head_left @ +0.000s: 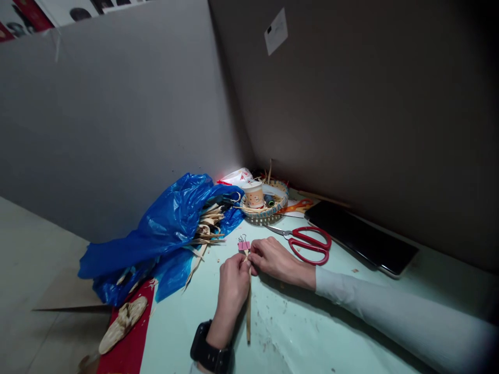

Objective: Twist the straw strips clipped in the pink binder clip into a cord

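Note:
My left hand (pixel 233 280), with a black watch on its wrist, is closed in a pinch on a pale dried-leaf strip just below a pink binder clip (pixel 244 245). From the other side my right hand (pixel 270 258) pinches the same piece, its fingertips meeting those of the left. A long end of the strip (pixel 248 317) hangs down toward me over the table. The clip's wire handles point away from me. Exactly how the strips cross under my fingertips is hidden.
A blue plastic bag (pixel 171 218) holding dried strips (pixel 210 223) lies left. Behind are a small woven basket (pixel 266 215) with a paper cup (pixel 254 194), red-handled scissors (pixel 311 244) and a black phone (pixel 358 236). A woven sandal-shaped piece (pixel 123 323) rests on red cloth. Grey partitions (pixel 117 119) stand behind.

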`<state>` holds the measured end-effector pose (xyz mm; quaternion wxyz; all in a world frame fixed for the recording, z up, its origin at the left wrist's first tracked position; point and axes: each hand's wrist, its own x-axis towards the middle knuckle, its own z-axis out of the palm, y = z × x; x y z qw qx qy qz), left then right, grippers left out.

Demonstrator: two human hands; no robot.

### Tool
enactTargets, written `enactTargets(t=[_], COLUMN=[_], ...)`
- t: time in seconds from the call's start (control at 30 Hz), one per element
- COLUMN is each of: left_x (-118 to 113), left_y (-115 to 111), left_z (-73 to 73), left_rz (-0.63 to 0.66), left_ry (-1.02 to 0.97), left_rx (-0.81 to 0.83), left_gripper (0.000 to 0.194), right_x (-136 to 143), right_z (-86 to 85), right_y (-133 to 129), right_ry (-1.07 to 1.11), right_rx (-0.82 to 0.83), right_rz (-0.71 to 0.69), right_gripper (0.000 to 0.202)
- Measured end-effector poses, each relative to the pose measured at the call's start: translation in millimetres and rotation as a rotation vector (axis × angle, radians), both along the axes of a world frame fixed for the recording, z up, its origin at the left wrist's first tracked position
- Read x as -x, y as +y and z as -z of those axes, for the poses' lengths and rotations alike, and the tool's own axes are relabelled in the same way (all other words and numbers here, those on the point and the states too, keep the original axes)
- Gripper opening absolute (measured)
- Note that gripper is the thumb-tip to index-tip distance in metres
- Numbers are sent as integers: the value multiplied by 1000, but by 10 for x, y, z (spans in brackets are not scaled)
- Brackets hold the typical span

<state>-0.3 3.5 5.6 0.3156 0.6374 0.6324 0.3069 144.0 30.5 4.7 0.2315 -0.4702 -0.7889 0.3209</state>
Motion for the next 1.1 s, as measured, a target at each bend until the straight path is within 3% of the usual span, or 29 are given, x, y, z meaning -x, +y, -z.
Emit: enactTargets(t=[0.37, 0.63, 0.83, 0.9, 1.0, 1.1], left_x=[-88, -372, -546, -528, -371, -139], left_y=[-136, -379, -493, -506, -454, -307], left_z=[-108, -117, -119, -158, -235, -273], left_rz=[-74, -5, 22, 25, 18, -44], left_ry=[330, 550, 766, 694, 322, 121], left_rx=[-128, -101, 22, 21, 4, 15], left_gripper=[25, 33, 45, 41, 17, 27], right_x=[3, -46, -59, -49, -43, -48], right_z=[86, -29, 43, 57, 29, -12], right_y=[-28, -36, 15, 20, 22, 30], right_ry=[-141, -75, 52, 73, 93, 121], right_rx=[-38, 9, 63, 82, 114, 157], right_rz=[106, 99, 56, 63, 87, 109], right_gripper=[20, 18, 17, 14, 13, 12])
